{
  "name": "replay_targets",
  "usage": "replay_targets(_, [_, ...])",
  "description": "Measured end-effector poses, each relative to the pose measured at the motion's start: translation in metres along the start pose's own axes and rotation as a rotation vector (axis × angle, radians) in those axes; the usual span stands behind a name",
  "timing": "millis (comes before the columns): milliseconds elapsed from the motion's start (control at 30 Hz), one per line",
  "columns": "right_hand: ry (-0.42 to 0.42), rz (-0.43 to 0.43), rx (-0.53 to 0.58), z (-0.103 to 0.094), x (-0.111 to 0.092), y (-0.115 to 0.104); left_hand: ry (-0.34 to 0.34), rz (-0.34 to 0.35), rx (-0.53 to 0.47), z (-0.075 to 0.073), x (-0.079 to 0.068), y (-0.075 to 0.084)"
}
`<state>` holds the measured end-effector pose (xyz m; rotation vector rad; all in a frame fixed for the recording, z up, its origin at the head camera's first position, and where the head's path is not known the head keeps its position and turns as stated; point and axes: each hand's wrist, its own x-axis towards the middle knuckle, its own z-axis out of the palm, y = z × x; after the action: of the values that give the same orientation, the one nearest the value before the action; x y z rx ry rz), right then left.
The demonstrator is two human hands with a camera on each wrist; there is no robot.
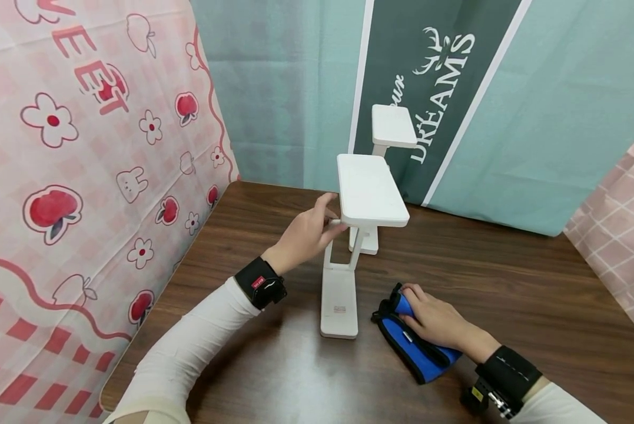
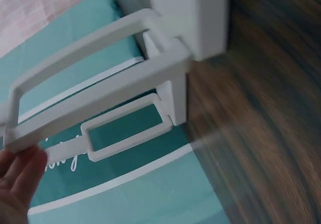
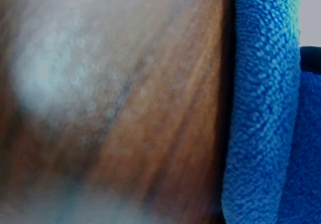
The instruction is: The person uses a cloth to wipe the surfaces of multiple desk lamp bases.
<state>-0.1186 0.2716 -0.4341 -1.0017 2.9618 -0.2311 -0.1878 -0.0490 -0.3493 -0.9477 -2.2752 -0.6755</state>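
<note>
A white folding stand [image 1: 372, 191], which looks like a phone or tablet holder, stands upright on the table with its flat base toward me. My left hand [image 1: 306, 232] holds it by the left edge of its top plate, thumb low near the hinge; in the left wrist view the fingertips [image 2: 31, 170] meet the end of its open frame [image 2: 108, 91]. To the right, my right hand [image 1: 438, 321] grips a folded blue cloth [image 1: 409, 344] with black edging, lying on the table. Its fluffy blue edge [image 3: 261, 103] fills one side of the right wrist view.
Close behind the held stand is a second, similar white stand [image 1: 393, 125]. The brown wooden table [image 1: 507, 282] ends at a teal curtain [image 1: 295, 88] at the back. A pink patterned cloth [image 1: 110, 176] hangs along the left, and a pink checked one [image 1: 624, 235] on the right.
</note>
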Motion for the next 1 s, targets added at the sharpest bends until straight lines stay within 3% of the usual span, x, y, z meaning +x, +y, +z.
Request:
replay_targets(100, [0.002, 0.001, 0.002, 0.002, -0.001, 0.0, -0.14, -0.096, -0.1, 0.0, 0.006, -0.004])
replay_targets(233, [-0.004, -0.012, 0.002, 0.005, -0.001, -0.001, -0.251, -0.125, -0.11, 0.002, 0.009, -0.008])
replay_targets(500, [-0.024, -0.004, -0.008, 0.0, 0.0, 0.002, -0.231, -0.079, -0.155, 0.006, 0.014, -0.006])
replay_targets(767, [-0.031, -0.013, -0.006, -0.003, -0.002, -0.003, -0.249, -0.021, -0.185, 0.014, 0.017, 0.016])
replay_targets(1000, [-0.003, -0.142, -0.025, -0.016, 0.0, -0.013, -0.243, -0.014, -0.176, 0.016, 0.018, 0.025])
